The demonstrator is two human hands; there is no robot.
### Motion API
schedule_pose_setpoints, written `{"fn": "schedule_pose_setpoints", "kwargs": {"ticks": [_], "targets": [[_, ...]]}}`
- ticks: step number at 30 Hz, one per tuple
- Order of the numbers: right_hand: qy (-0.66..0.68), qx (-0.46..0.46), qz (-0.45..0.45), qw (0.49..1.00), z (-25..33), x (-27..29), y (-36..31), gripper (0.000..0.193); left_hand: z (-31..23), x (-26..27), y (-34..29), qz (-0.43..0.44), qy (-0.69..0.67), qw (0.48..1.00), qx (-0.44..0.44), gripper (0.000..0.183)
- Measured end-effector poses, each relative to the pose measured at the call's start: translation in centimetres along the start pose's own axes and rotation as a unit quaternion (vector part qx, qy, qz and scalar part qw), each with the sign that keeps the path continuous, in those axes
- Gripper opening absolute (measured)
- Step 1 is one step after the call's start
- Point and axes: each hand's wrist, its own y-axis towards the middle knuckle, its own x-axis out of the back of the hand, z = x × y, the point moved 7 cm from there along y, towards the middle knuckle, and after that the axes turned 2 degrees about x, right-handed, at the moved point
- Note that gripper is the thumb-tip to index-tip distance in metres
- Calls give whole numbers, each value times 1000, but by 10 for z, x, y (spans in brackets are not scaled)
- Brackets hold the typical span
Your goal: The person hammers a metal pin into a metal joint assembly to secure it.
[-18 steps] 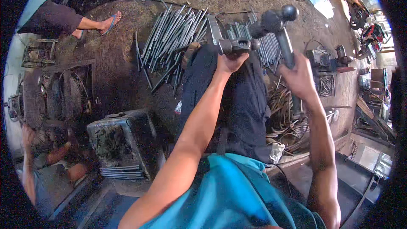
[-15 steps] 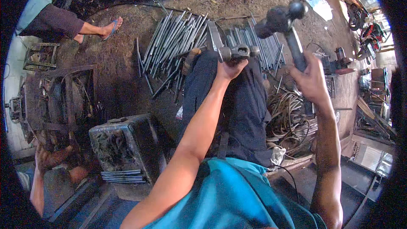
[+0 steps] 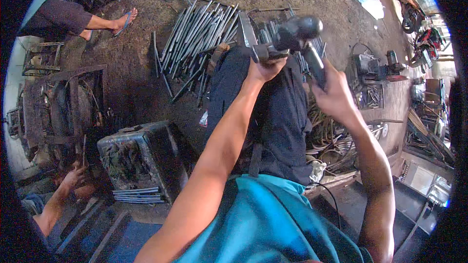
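Your right hand [image 3: 335, 95] is clamped on the dark handle of a hammer [image 3: 302, 39] whose rounded metal head points up and left, just above the short grey metal piece [image 3: 267, 51] your left hand [image 3: 265, 68] grips over your knee, beyond the rods [image 3: 200, 39].

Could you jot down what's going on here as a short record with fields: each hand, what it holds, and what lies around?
Left hand: closed on a short metal piece held over the knee.
Right hand: closed on the handle of a hammer, head raised beside the piece.
Ground ahead: pile of grey metal rods on dirt.
Lower left: dark metal box.
Others: a sandalled foot at top left; another person's hand at lower left.
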Motion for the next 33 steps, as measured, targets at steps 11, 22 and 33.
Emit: {"fn": "schedule_pose_setpoints", "kwargs": {"ticks": [11,22,33], "targets": [[80,-9,-95,992,48,86,0,34,-12,-1,-3,16,186,968,-170,25],[32,3,-30,999,11,2,6,41,37,22,13,18,-9,996,-86,49],[166,-39,-146,975,47,76,7,34,9,21,-4,-11,78,990,-118,44]]}}
